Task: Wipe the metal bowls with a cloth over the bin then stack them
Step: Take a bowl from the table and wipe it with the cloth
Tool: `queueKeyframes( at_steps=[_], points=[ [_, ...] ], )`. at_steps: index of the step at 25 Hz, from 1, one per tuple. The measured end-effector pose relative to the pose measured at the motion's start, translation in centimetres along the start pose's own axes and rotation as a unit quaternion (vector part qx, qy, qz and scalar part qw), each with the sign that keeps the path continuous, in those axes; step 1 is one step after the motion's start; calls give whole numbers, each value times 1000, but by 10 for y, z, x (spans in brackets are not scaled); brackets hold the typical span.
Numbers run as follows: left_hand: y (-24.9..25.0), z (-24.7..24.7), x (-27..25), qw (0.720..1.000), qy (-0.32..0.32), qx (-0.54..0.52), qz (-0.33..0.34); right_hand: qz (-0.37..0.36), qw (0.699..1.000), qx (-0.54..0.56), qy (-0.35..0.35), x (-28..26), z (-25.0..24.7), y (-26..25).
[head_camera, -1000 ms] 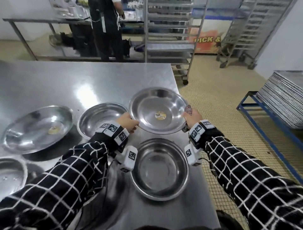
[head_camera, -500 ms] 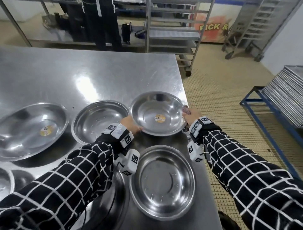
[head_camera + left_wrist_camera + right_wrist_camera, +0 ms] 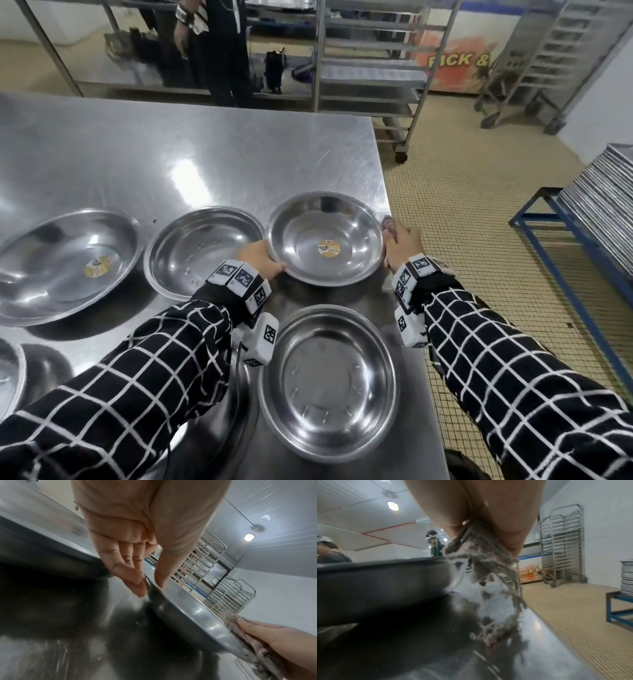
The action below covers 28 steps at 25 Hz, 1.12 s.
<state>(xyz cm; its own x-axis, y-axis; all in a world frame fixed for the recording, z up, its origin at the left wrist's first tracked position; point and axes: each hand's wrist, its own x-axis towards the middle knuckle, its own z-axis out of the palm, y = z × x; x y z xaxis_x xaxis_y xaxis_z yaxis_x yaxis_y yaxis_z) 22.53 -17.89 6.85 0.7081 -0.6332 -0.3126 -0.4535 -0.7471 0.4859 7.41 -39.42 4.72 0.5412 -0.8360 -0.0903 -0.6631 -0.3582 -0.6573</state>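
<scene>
1. Left wrist view: the left hand point(image 3: 137, 555) pinches the near rim of the labelled bowl point(image 3: 325, 240), thumb on the inside of the rim and fingers point(image 3: 135, 584) under it, so it is clamped on that bowl.
2. The right hand point(image 3: 402, 245) is at the opposite rim of the same bowl, closed on the frayed grey-pink cloth point(image 3: 481, 563) (the cloth is bunched between fingers and rim); whether those fingers also grip the rim itself I cannot tell.
3. The labelled bowl sits low over the steel table point(image 3: 171, 154), at its right edge. A second earlier it was held higher and tilted toward the person; now it is level and appears set down or nearly so.
4. Toward the person from the labelled bowl lies the plain bowl point(image 3: 329, 383), apart from it. To its left stands a medium bowl point(image 3: 202, 250), rims almost touching, and beyond that a wide bowl point(image 3: 65, 263) with its own sticker.
5. No bin shows in any view, and nothing is stacked yet.
6. My reading: lowering the bowl suggests its wipe is finished or paused; stacking looks like the next step.
</scene>
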Motion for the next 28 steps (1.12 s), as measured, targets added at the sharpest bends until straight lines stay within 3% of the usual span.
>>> queueKeyframes(
  at_steps=[7, 13, 16, 21, 24, 28],
  points=[
    [-29, -38, -68, 994, 62, -85, -31, -137, 986, 84, -44, -63, -8, -41],
    [-106, -52, -198, 963, 204, -116, -130, -197, 936, 178, -230, -153, 29, -112],
    [-142, -43, -241, 946, 234, -121, -190, -245, 923, 133, -266, -181, 58, -138],
    [-176, -5, -278, 920, 197, -212, -265, -251, 897, 50, -359, -215, 107, -157],
    [-177, 18, -287, 910, 188, -267, -256, -250, 891, 9, -379, -221, 125, -155],
    [-187, 37, -309, 888, 237, -312, -242, -259, 883, -72, -384, -237, 121, -151]
  ],
)
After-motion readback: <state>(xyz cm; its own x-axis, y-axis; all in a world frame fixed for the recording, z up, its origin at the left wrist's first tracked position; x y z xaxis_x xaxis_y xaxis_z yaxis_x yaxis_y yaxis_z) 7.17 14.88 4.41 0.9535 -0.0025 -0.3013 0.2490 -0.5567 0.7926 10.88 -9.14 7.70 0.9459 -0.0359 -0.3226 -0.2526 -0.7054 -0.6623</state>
